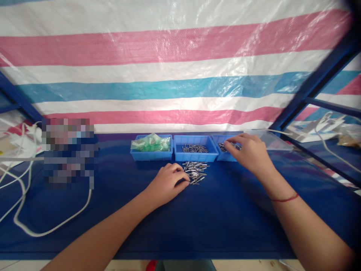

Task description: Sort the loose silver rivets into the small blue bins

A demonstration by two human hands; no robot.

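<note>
On the blue table lies a loose pile of thin metal blind rivets (196,171). My left hand (169,182) rests at the pile's left edge, thumb and index fingertips pinched together against the rivets there. My right hand (249,148) is over the right blue bin (225,157), which holds more small metal pieces. Its thumb and fingers are drawn together above them; anything between the tips is too small to make out. Behind the pile, the middle blue bin (196,156) contains a layer of similar rivets.
The left blue bin (152,156) holds clear plastic packets with green contents (152,143). White cables (56,229) curl across the table's left side. Blue frame posts (313,81) stand at both sides, with a striped plastic sheet (158,88) behind. A clear plastic sheet (273,141) lies at back right.
</note>
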